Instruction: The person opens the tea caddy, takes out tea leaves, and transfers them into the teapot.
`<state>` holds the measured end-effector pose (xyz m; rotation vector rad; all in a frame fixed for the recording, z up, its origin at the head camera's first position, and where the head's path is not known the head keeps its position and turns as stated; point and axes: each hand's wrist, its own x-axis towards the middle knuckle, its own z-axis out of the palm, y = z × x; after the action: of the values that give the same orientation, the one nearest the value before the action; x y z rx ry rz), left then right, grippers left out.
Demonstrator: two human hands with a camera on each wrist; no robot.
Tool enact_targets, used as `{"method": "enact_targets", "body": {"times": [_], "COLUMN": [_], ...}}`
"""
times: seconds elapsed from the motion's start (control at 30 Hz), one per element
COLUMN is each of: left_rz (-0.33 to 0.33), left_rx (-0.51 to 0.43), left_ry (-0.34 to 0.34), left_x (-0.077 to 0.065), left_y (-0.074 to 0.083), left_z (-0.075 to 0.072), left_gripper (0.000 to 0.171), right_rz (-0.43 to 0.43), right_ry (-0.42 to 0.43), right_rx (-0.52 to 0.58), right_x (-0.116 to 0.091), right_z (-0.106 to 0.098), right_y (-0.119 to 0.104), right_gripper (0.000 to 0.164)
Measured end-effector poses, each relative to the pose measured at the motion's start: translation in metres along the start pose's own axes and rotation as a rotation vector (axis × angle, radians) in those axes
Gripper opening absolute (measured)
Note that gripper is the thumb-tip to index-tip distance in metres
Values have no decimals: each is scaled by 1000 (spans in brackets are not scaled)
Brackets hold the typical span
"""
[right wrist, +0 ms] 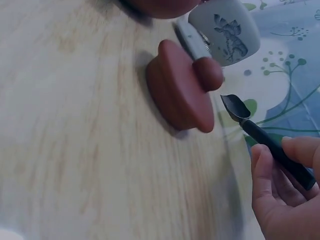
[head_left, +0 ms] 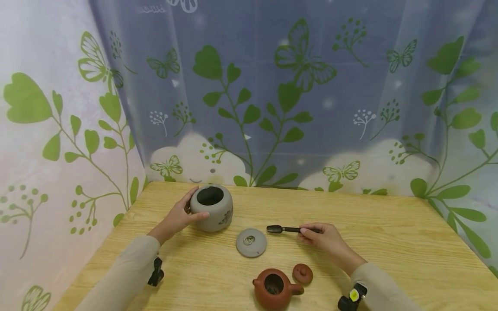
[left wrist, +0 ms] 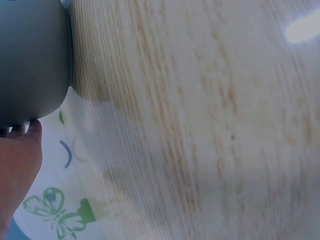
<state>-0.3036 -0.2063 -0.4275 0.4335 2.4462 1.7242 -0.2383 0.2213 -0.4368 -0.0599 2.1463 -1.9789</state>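
On the left, my left hand (head_left: 182, 215) holds a grey ceramic jar (head_left: 223, 216) with a dark floral print, thumb across its front and fingers behind. The jar's mouth is uncovered and its inside looks dark. In the left wrist view, the jar (left wrist: 32, 60) shows at the edge, with fingertips on its side. My right hand (head_left: 326, 237) pinches the dark handle of a small tea scoop (head_left: 275, 229), whose bowl points left over the table. In the right wrist view, the scoop (right wrist: 235, 106) looks bare. Between the hands lies a round grey lid (head_left: 256, 248) with metal rings on top.
Nearer me stands a reddish-brown clay teapot (head_left: 264, 296), uncovered, with dark bits inside and its handle to the right. Its small lid (head_left: 302, 274) lies beside it, knob up. The wooden table (head_left: 369, 224) meets a patterned curtain (head_left: 256, 108) behind and at the sides.
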Motion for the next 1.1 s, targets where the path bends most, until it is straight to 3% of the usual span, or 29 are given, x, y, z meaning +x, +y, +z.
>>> {"method": "enact_targets", "body": {"times": [0.23, 0.47, 0.6, 0.83, 1.1], "left_rz": [9, 8, 7, 7, 8], "left_rx": [-5, -11, -15, -3, -11], "left_ry": [-9, -7, -4, 0, -6], "left_x": [2, 2, 2, 1, 1], "left_y": [-1, -2, -3, -1, -2], "left_z": [0, 1, 1, 1, 0], "left_gripper": [97, 96, 96, 97, 96], "right_rz": [-30, -94, -125, -206, -214], "right_ry": [-22, 51, 73, 53, 36], "right_rx": [-104, -372, -461, -567, -606], "right_x": [10, 14, 16, 18, 19], "right_z": [2, 5, 6, 5, 6], "right_y": [8, 11, 10, 12, 11], "right_gripper": [35, 25, 21, 17, 13]}}
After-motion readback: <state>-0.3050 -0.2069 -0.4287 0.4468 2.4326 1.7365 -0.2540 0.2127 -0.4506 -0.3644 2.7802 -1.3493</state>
